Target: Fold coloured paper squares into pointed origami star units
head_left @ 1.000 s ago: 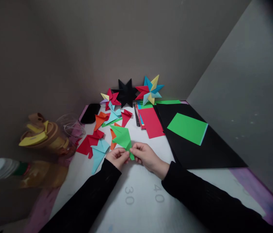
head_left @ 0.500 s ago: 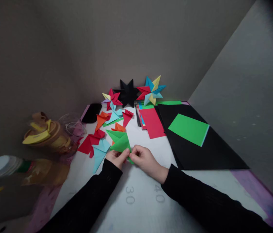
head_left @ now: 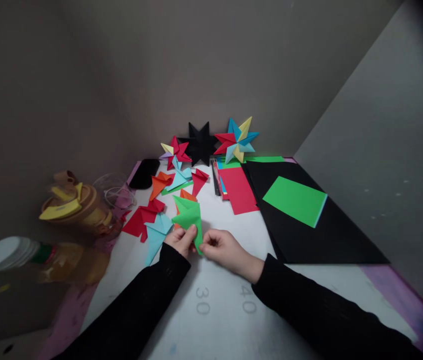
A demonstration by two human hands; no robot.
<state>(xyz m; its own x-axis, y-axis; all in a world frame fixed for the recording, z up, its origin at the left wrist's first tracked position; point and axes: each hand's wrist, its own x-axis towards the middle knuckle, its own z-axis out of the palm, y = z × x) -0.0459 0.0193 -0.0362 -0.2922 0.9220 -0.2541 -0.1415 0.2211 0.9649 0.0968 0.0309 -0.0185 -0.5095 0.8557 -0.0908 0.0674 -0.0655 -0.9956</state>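
A folded piece of green origami paper (head_left: 188, 214) is held above the white mat, its points facing up and to the left. My left hand (head_left: 181, 240) grips its lower part, with the thumb lying on top of the paper. At the paper's bottom tip, my right hand (head_left: 221, 248) is closed in a pinch on the edge. Just left of my left hand lies a light blue folded piece (head_left: 156, 234), overlapping a red folded piece (head_left: 139, 220). An orange folded piece (head_left: 187, 195) is partly hidden behind the green one.
Paper stars lean at the back wall: a black one (head_left: 199, 144) and a multicoloured one (head_left: 237, 140). A green sheet (head_left: 296, 200) lies on black card (head_left: 331, 235) at right, beside red paper (head_left: 238, 190). At left stand a bottle (head_left: 72, 262) and a brown cup (head_left: 83, 210).
The green paper has turned more upright, its lower tip now showing between my hands. My right hand has slid slightly down along its edge. The view has shifted slightly.
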